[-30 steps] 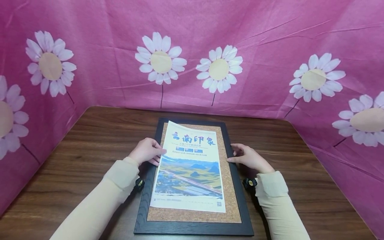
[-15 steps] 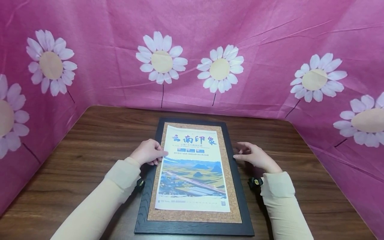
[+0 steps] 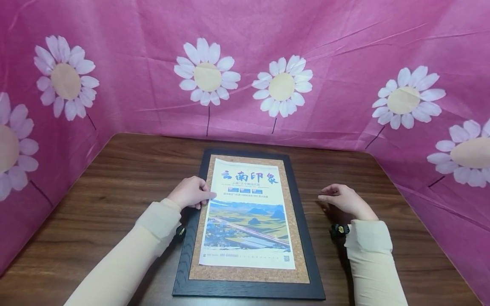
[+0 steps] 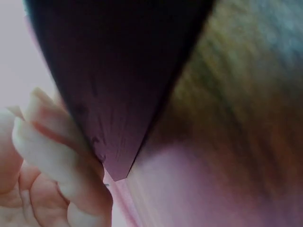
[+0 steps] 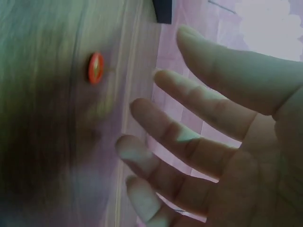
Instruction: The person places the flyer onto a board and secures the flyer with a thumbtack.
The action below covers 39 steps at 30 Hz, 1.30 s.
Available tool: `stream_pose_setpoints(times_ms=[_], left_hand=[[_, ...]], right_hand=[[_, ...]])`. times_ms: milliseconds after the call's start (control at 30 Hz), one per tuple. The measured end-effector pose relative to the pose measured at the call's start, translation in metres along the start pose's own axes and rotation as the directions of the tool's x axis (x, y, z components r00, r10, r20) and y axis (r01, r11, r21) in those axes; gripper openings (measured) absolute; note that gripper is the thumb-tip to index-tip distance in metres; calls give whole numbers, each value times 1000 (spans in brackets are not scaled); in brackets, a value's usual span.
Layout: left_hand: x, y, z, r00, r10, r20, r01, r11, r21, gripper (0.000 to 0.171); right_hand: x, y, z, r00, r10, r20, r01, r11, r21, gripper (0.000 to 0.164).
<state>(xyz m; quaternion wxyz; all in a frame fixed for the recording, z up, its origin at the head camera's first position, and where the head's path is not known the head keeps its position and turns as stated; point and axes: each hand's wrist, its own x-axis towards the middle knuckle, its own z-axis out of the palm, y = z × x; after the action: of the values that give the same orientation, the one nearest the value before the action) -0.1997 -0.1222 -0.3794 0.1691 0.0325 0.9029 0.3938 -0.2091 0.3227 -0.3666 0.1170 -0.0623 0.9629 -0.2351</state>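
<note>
A printed poster [image 3: 246,221] lies on a black-framed cork board [image 3: 246,290], its sides roughly parallel to the frame. My left hand [image 3: 189,193] is at the poster's left edge, thumb on the paper, and seems to pinch it; the thumb and forefinger contact is hidden in the left wrist view. There, several curled fingers [image 4: 61,156] sit beside the dark frame [image 4: 118,118]. My right hand [image 3: 346,199] is off the board to the right, holding nothing, fingers loosely bent. The right wrist view has a small orange ring-shaped thing [image 5: 96,67] near its fingertips.
The board rests on a dark wood-grain table [image 3: 115,182]. A pink cloth [image 3: 245,25] with white daisies stands behind and along both sides. Each wrist wears a small black device, such as the right one [image 3: 338,230].
The poster has shifted right and straightened, and its raised upper left corner now lies lower. My right hand has left the frame's right edge and moved right. The left hand barely moved.
</note>
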Motion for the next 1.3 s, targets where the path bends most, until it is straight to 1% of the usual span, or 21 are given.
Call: stream_pose_setpoints(times_ms=[167, 367, 633, 767, 1067, 1300], left_hand=[[0, -1, 0, 1000, 6, -4, -6, 1000, 20, 27], [0, -1, 0, 1000, -4, -14, 3, 1000, -7, 23], [0, 0, 0, 1000, -14, -20, 14, 1000, -19, 22], [0, 0, 0, 1000, -14, -20, 14, 1000, -19, 23], [1, -2, 1, 1000, -13, -21, 12, 999, -33, 23], [1, -2, 1, 1000, -16, -21, 15, 999, -30, 23]], right_hand=[[-3, 5, -4, 999, 14, 51, -14, 1000, 8, 43], [-4, 9, -5, 994, 33, 106, -40, 997, 61, 34], [-3, 11, -4, 989, 15, 144, -26, 997, 70, 28], [-3, 13, -3, 986, 8, 166, -25, 994, 103, 28], [-1, 15, -1, 985, 8, 174, -29, 992, 121, 20], [-2, 18, 0, 987, -3, 160, -13, 995, 101, 19]])
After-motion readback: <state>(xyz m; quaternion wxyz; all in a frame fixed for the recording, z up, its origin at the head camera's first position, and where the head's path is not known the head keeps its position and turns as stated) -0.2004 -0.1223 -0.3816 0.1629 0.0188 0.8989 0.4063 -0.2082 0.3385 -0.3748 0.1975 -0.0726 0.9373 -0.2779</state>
